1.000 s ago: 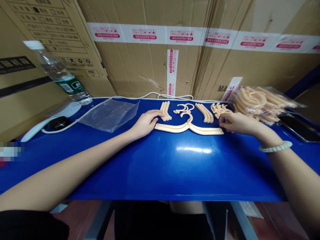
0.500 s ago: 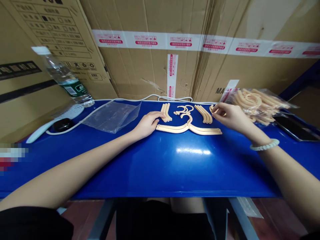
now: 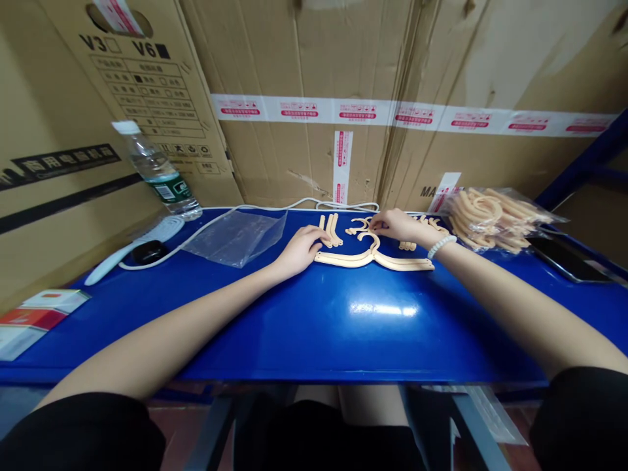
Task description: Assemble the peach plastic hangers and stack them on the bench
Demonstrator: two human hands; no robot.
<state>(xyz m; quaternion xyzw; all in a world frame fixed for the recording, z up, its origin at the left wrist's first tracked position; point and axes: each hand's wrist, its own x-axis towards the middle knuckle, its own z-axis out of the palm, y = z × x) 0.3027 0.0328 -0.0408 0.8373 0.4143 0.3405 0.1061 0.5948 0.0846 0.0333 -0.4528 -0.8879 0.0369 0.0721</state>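
A cream plastic hanger (image 3: 373,260) lies flat on the blue table (image 3: 314,314), its hook pointing away from me. My left hand (image 3: 300,247) rests curled on the hanger's left arm end, next to a short row of curved cream pieces (image 3: 330,230). My right hand (image 3: 400,226) reaches over to the loose hook pieces (image 3: 358,226) behind the hanger, fingertips pinched on one of them. It hides most of another row of curved pieces (image 3: 408,244). A bead bracelet is on my right wrist.
A clear bag of cream hanger parts (image 3: 493,210) lies at the right, a dark phone (image 3: 564,258) beside it. An empty plastic bag (image 3: 235,232), a water bottle (image 3: 159,173), a white cable, a white fan and a black object sit left. Cardboard boxes wall the back.
My right hand has moved left from the small pieces near the parts bag to the hook pieces behind the hanger. The left hand stayed on the hanger's left end. The view tilted up.
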